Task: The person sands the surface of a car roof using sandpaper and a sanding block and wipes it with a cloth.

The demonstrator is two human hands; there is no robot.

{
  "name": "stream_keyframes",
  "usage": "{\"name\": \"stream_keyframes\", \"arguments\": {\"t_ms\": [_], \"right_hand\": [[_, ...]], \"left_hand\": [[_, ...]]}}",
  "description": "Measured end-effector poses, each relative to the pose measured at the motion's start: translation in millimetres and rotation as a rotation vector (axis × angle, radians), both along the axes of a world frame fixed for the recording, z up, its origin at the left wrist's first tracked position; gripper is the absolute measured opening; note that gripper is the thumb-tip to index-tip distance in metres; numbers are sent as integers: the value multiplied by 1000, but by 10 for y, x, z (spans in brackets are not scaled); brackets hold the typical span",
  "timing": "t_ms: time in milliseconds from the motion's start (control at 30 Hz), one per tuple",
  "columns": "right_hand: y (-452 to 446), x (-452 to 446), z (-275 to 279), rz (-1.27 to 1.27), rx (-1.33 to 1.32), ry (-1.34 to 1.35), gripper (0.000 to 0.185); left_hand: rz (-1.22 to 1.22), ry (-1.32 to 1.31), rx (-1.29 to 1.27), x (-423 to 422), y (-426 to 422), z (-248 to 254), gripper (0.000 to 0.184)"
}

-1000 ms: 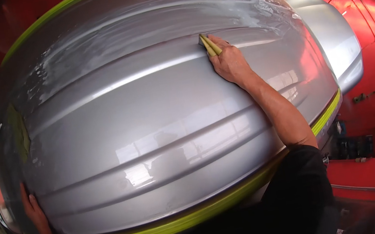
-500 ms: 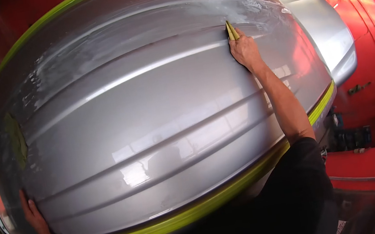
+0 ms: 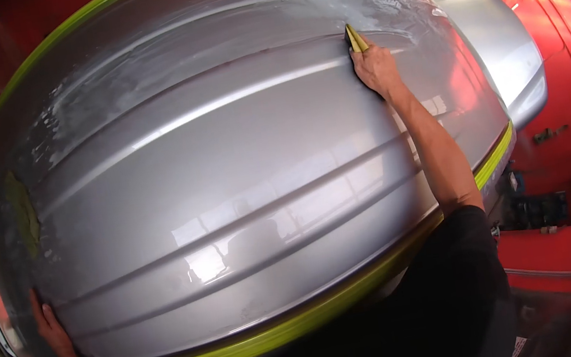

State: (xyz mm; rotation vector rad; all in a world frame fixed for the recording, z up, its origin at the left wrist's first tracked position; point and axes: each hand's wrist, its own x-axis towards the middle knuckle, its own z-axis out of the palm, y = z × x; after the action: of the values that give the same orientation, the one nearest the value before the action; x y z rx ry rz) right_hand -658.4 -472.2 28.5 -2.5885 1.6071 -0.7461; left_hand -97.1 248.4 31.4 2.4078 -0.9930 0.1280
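A silver vehicle roof [image 3: 222, 151] with long raised ribs stretches in front of me. My right hand [image 3: 376, 67] reaches across to its far right part, fingers closed round a folded piece of sandpaper [image 3: 357, 38], dark on one side and yellowish on the other. The sandpaper is against the roof, beside a wet, whitish smeared patch [image 3: 356, 9]. At the near left corner, my left hand [image 3: 53, 328] rests on the roof with its fingers stretched out and holding nothing. Above that hand, an olive-coloured sheet [image 3: 23, 214] lies on the left end of the roof.
Yellow-green masking tape [image 3: 252, 351] runs along the roof's near edge, and more along the far edge. Another silver body panel [image 3: 492, 51] stands at the right. The floor [image 3: 551, 28] is red, with dark items [image 3: 537, 209] on the right.
My right hand and the sandpaper have shifted very slightly to the right, with the view moving a little too. My left hand stays in place on the roof.
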Motion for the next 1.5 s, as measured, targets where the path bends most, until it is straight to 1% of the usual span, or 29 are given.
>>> {"name": "stream_keyframes", "arguments": {"t_ms": [67,100,167,233,300,367,400,433,467,500,567,667,733,800,867,967,1067,1133,1233,1333,1400,1467,1500], "right_hand": [[46,-61,-66,66,3,-41,39],[-33,-143,-7,7,27,-4,38],[-423,-401,70,-203,108,49,38],[-1151,-834,-268,-280,-84,23,43],[-1334,-866,-302,-359,-113,55,46],[-1461,-950,-440,-176,-210,157,46],[-1114,-818,-277,-69,-266,162,46],[-993,-672,-279,36,-260,200,46],[-639,-321,-146,-42,-141,32,43],[-276,8,64,21,39,67,32],[329,636,269,258,151,66,36],[794,1535,237,707,127,24,41],[1280,2280,328,944,115,16,43],[1748,3043,343,1041,215,29,47],[2086,3731,266,1151,171,21,48],[2365,4113,370,1138,258,134,49],[2165,3619,546,1052,289,163,48],[1730,3226,377,1076,172,87,47],[1708,3106,385,964,186,97,45],[1915,3753,219,1109,113,16,45],[2241,4366,240,1168,136,92,47],[2604,4748,406,1103,279,135,48],[2523,4664,402,1086,276,115,47]], "left_hand": [[-14,-30,29,-12,-25,62,45],[-6,-35,27,-24,-38,38,45],[5,-40,43,-22,-16,60,45],[18,-38,45,-69,-26,74,45],[28,-50,38,-70,-62,67,44],[43,-64,70,-30,-31,64,44],[32,-90,58,-72,-97,75,44],[41,-113,60,-109,-107,103,44],[56,-82,56,-206,-202,208,44],[72,-65,49,-229,-211,241,45],[38,-137,58,-192,-188,258,46],[64,-164,62,-153,-150,237,46],[69,-183,59,-149,-113,201,46],[84,-187,55,-147,-100,200,46],[84,-188,46,-151,-96,195,46],[67,-197,42,-164,-51,199,46],[38,-210,25,-87,-48,164,46],[51,-177,-20,-98,-46,119,47],[62,-204,30,-141,-96,195,48],[42,-227,41,-124,-79,209,48],[78,-205,30,-138,-77,187,48],[72,-197,21,-109,-86,191,48],[53,-191,19,-105,-60,189,48]]}}
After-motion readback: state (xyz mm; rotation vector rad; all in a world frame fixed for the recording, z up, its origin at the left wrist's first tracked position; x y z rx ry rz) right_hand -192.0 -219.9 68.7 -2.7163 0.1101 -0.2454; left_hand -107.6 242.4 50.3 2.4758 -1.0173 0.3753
